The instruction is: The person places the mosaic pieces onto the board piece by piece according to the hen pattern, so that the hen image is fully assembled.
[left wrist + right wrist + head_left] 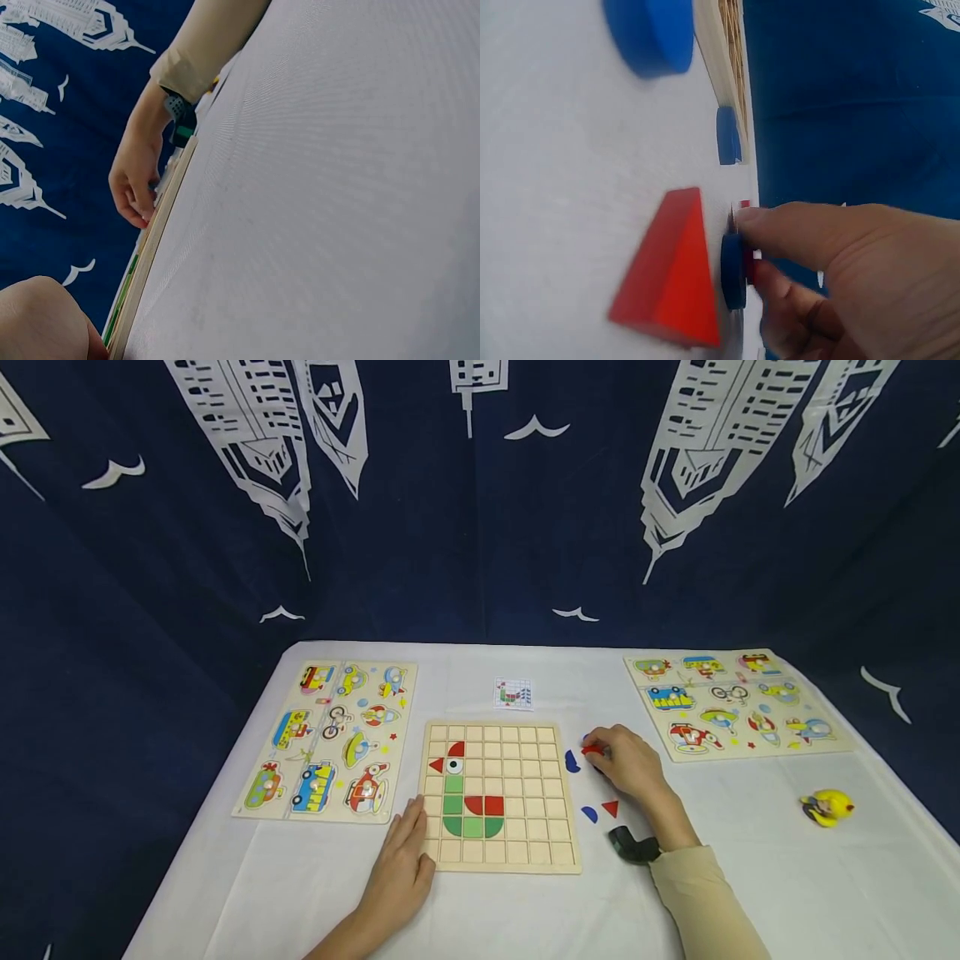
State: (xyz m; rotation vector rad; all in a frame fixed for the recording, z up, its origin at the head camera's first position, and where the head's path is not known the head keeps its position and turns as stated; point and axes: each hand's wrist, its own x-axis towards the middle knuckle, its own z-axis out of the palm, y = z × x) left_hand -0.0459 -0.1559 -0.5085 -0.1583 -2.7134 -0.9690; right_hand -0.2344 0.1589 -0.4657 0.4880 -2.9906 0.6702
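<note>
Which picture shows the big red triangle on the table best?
The right wrist view: the red triangle fills the frame, lying flat on the white table beside the right hand. The head view shows it small, near that hand's wrist. The left wrist view does not show it.

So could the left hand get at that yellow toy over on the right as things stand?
Probably not easily. The left hand rests flat at the grid board's left edge, while the yellow toy sits far right, with the board and the right hand between them.

grid board (501,852): pale wood, matt | red triangle (671,274): painted, smooth | tablecloth (750,877): white woven cloth
</note>
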